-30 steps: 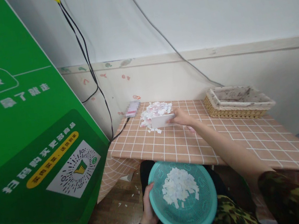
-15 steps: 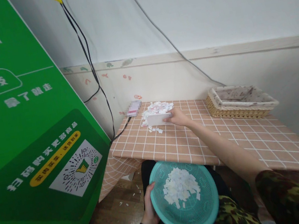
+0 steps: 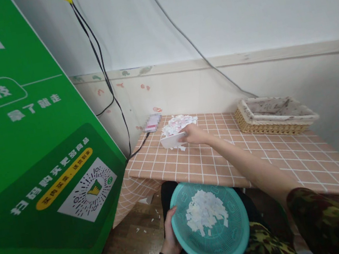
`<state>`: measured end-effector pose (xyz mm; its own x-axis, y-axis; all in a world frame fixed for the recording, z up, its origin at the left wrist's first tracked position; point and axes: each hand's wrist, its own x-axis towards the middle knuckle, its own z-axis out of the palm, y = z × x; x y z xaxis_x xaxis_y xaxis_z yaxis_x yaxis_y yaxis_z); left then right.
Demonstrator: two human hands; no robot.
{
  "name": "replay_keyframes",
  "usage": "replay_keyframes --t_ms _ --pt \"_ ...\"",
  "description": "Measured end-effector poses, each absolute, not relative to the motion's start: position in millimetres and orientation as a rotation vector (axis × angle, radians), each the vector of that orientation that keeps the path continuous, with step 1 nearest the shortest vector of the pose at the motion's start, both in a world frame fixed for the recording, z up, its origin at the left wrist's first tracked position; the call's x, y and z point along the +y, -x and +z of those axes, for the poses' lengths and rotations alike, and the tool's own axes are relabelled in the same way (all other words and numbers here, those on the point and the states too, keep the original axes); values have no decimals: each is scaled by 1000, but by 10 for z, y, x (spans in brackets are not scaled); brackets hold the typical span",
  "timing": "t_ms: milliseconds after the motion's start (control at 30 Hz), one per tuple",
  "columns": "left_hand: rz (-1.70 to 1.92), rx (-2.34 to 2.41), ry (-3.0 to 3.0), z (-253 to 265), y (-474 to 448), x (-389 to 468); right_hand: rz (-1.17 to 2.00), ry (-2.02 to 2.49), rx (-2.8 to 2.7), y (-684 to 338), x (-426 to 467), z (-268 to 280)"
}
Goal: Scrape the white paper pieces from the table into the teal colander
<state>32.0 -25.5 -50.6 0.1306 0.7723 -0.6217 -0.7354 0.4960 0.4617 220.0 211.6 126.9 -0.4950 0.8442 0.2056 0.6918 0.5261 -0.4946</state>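
– What did you grip?
– My right fingers (image 3: 189, 140) clasped a flat white piece (image 3: 171, 141) by the paper pile (image 3: 177, 123) on the worktop (image 3: 170, 166); my left fingers (image 3: 171, 214) held the teal basket (image 3: 237, 220), scraps (image 3: 204, 210) inside

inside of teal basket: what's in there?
A loose heap of small white paper-like scraps, with the bare slotted wall of the teal basket showing around it. The basket's bottom beneath the heap is covered; can't tell what else lies there.
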Motion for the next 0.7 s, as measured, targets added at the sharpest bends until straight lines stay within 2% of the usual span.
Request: replay_keyframes --t_ms 167,367,500,700 --pt "1092 922 -39 -513 -326 -252 629 1174 -2287 -2392 1934 1322" --pt "1090 917 -40 -575 -327 -249 356 1562 -1911 -2601 1674 1010" --pt "1117 933 -31 -603 -305 -243 363 1506 -1976 -2530 1516 900" --pt "1178 957 -7 -406 -129 -186 378 1435 -2110 -2395 1356 1011"
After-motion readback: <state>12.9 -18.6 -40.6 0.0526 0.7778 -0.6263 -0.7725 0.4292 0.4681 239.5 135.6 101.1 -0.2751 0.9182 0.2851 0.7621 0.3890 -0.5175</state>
